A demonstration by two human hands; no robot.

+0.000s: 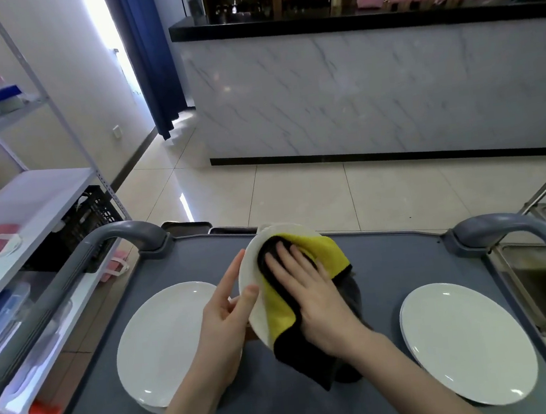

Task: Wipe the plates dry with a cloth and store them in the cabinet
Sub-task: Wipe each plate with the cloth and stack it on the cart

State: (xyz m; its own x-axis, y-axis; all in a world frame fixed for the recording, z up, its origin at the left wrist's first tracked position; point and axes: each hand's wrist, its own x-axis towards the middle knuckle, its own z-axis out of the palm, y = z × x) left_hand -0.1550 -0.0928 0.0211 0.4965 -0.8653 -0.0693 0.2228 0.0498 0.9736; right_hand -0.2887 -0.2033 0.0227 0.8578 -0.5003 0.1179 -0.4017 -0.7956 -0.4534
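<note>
- Two plates lie flat on the grey worktop (382, 262), nearest the camera: left plate (164, 343) at 8 o'clock of frame centre, right plate (467, 341) at 4 o'clock, well apart.
- Left hand (226, 316), 6 o'clock: grips the held plate (250, 276) by its left rim, thumb on the face. Plate is tilted up off the worktop, between the two flat plates.
- Right hand (311, 294), just beside the left: fingers straight and spread, pressing the cloth (281, 310) flat on the held plate's face; it grips nothing.
- Cloth is yellow on one side and black on the other. It covers most of the face, and a lower corner hangs below the rim.
- Left handle (122, 232) at the worktop's 10 o'clock corner, right handle (496, 227) at 2 o'clock.
- Shelf rack (28, 199) at 9 o'clock.
- Tiled floor (297, 197) beyond; marble-fronted bar (370, 88) at 12 o'clock, blue curtain (151, 51) at 11 o'clock.
</note>
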